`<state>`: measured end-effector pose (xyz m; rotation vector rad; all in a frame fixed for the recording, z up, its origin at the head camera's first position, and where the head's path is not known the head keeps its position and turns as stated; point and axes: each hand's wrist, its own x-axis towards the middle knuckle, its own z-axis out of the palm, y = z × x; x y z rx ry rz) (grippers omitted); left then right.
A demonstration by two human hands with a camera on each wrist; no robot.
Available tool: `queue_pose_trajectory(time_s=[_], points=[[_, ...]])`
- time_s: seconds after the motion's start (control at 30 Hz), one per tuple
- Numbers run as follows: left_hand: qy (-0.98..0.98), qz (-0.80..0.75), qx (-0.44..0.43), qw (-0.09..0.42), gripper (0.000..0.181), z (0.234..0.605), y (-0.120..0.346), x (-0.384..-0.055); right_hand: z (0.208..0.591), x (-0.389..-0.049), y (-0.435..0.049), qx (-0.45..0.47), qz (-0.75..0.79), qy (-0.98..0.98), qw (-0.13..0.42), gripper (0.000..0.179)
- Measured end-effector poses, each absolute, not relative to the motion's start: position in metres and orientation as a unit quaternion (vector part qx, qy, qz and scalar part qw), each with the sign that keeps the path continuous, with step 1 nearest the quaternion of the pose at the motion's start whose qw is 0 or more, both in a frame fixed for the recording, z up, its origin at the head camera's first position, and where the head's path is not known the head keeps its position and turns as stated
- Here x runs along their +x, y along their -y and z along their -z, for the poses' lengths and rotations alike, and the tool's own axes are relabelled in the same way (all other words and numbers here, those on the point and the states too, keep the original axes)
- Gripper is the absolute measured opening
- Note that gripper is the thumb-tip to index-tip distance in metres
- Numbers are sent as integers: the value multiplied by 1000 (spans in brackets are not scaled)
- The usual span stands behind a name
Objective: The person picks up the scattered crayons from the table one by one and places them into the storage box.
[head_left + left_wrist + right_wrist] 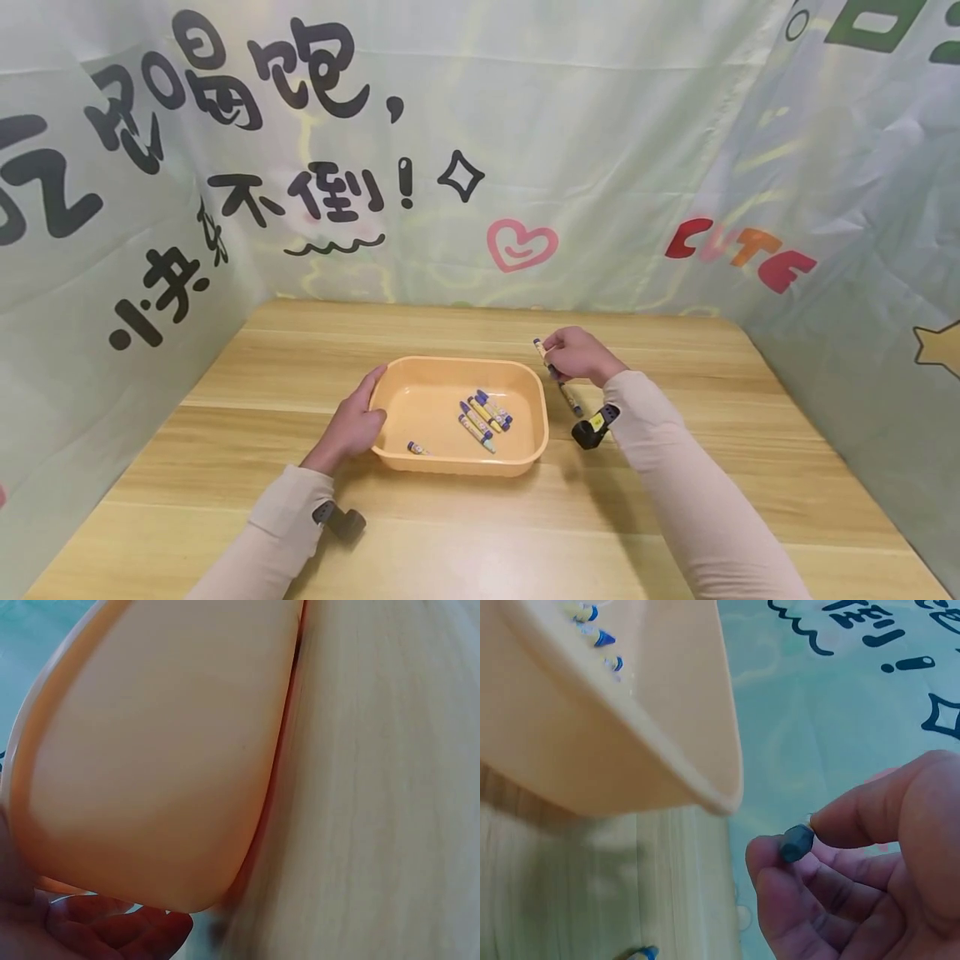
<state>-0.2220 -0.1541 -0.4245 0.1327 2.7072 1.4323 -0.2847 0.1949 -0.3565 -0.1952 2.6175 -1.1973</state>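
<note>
A shallow orange plastic basin (450,464) stands on the table with several crayons (476,432) lying in its right half. One short crayon (416,448) lies near its front left. My left hand (356,423) grips the basin's left end, thumb over the rim and fingers against the outer wall. Beyond the basin's right side, my right hand (581,355) pinches a crayon (539,346) between thumb and fingers. In the right wrist view its dark tip (797,844) points at the camera. Another crayon (572,401) lies on the wood just below that hand.
The wooden table (675,500) ends at fabric walls (600,167) at the back and both sides, printed with lettering and drawings. A small black camera (596,427) sits on the right wrist, and another (341,522) on the left wrist.
</note>
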Motion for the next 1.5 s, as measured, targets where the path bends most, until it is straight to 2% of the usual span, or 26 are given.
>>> queue_pose_trajectory(time_s=[0.4,0.8,1.3,1.5], points=[[-879,-471,49,48,75,425,155,-223,351,-281,-175,-98,423,-888,152,44],[-886,-459,53,36,76,424,154,-223,357,-281,-147,-149,420,-863,238,36],[-890,-451,51,33,76,423,155,-223,373,-284,-112,-190,376,-866,270,28],[-889,-454,55,38,76,425,155,-223,381,-286,-102,-198,352,-864,300,28]])
